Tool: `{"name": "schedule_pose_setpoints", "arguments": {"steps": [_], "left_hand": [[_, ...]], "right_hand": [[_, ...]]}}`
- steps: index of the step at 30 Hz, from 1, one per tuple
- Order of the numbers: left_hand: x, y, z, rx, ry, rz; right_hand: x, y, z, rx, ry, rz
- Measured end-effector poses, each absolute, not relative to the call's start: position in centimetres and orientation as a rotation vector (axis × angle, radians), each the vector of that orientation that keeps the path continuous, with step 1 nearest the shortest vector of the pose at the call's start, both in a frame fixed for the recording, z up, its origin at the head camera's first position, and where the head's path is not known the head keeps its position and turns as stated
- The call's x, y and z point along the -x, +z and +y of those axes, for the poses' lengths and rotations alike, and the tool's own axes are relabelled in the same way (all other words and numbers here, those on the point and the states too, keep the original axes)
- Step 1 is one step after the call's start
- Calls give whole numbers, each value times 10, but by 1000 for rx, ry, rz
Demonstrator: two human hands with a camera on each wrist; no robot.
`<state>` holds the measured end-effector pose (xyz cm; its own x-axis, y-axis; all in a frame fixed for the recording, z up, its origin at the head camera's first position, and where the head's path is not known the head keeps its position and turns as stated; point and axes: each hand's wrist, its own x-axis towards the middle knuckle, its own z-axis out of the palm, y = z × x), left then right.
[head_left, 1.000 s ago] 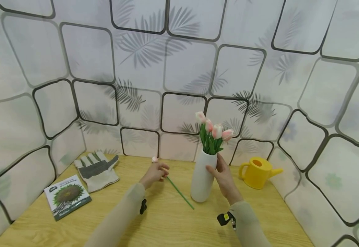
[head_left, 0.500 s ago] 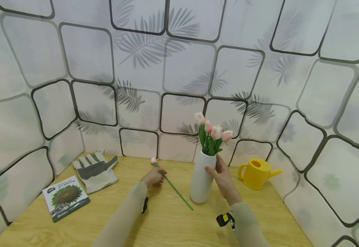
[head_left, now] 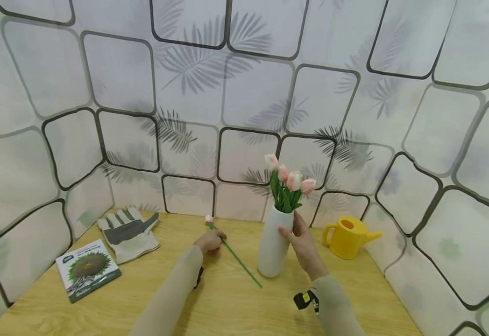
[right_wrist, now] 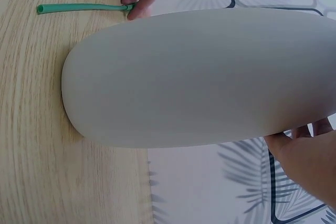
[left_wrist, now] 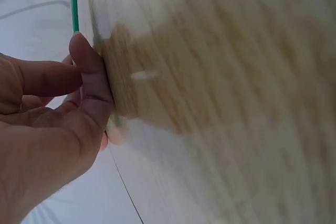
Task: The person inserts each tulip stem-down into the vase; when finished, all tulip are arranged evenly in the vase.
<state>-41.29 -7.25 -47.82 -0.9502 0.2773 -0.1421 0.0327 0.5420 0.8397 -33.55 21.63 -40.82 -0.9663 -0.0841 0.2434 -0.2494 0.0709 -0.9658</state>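
A single artificial tulip (head_left: pixel 240 262), pale pink with a green stem, slants over the table at the centre of the head view. My left hand (head_left: pixel 210 241) pinches its stem a little below the bloom, low over the wood. In the left wrist view, thumb and fingers of the left hand (left_wrist: pixel 68 98) meet by the green stem (left_wrist: pixel 74 3). A tall white vase (head_left: pixel 272 242) stands to the right, holding several pink tulips (head_left: pixel 288 179). My right hand (head_left: pixel 305 245) grips the vase near its top on the right side; the right wrist view shows its smooth wall (right_wrist: pixel 199 77).
A yellow watering can (head_left: pixel 346 237) stands right of the vase, spout pointing right. At the left lie a white and grey glove (head_left: pixel 131 233) and a seed packet (head_left: pixel 88 269) with a sunflower picture. A patterned curtain (head_left: pixel 252 102) encloses the wooden table (head_left: pixel 227 308).
My left hand has turned and settled slightly lower along the stem, so the single tulip's bloom and upper stem show more. The right hand and vase have stayed put.
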Motion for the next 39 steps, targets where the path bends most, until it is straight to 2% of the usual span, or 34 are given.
{"name": "schedule_pose_setpoints", "arguments": {"steps": [15, 22, 30, 39], "left_hand": [[400, -482, -78, -167, 1805, 2360], [398, -477, -75, -77, 2168, 2344], [395, -460, -74, 39, 2599, 2196], [396, -433, -73, -8, 2902, 2074]], "right_hand": [[335, -411, 217, -351, 2011, -2205], [333, -411, 216, -354, 2021, -2193], [335, -411, 218, -370, 2021, -2198], [336, -408, 217, -378, 2012, -2196]]}}
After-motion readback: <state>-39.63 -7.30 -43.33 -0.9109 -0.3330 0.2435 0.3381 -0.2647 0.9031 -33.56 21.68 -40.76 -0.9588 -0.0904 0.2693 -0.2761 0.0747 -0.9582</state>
